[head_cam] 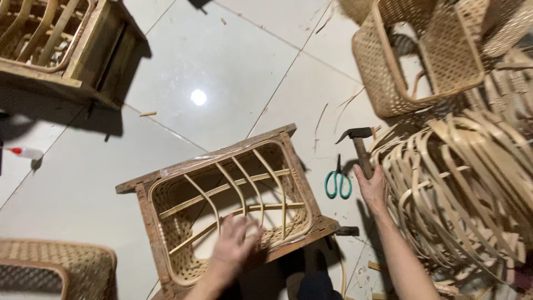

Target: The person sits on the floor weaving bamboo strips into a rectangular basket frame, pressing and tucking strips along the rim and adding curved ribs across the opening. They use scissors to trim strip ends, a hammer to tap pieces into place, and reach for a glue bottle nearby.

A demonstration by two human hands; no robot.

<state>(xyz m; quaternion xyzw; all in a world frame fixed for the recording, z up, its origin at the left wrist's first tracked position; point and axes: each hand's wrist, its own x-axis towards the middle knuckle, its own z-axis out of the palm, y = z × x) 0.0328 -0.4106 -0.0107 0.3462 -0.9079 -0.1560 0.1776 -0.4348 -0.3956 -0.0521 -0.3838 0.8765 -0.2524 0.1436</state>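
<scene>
A wooden box mould (pixel 145 181) stands on the tiled floor with a woven bamboo basket (pixel 183 266) set inside it, curved bamboo ribs crossing its opening. My left hand (pixel 236 241), blurred, lies open over the basket's near rim with fingers spread. My right hand (pixel 371 186) rests on the handle of a hammer (pixel 360 143) lying on the floor to the right of the mould. Green-handled scissors (pixel 338 182) lie just left of that hand.
A pile of bent bamboo strips (pixel 461 183) fills the right side. A finished woven basket (pixel 416 55) lies at top right. Another wooden mould (pixel 66 44) stands top left, a woven basket (pixel 55 269) bottom left, a small red-tipped bottle (pixel 25 152) at the left edge.
</scene>
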